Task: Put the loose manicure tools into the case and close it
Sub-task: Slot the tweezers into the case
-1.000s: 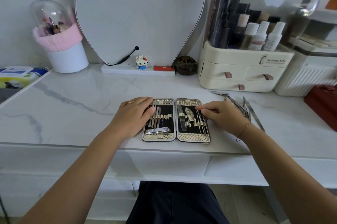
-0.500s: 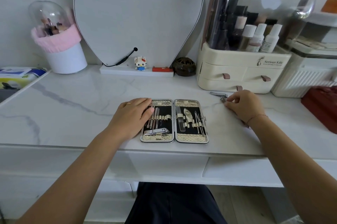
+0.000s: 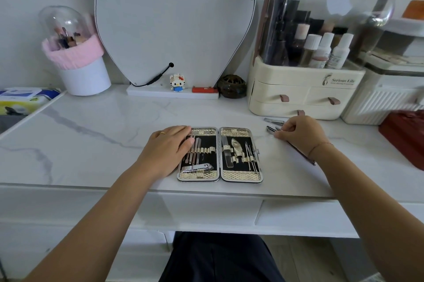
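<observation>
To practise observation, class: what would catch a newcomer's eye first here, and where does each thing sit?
The open case lies flat at the middle of the marble desk, the left hand resting on its left half. Right of it, the right hand pinches loose tools on the desk. Behind stands a cream organiser with bottles under a clear lid.

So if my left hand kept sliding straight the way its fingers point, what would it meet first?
The slim tools strapped in the left half of the case. The fingertips of your left hand seem right at them, though whether they touch is unclear. Beyond lies the right half.
</observation>
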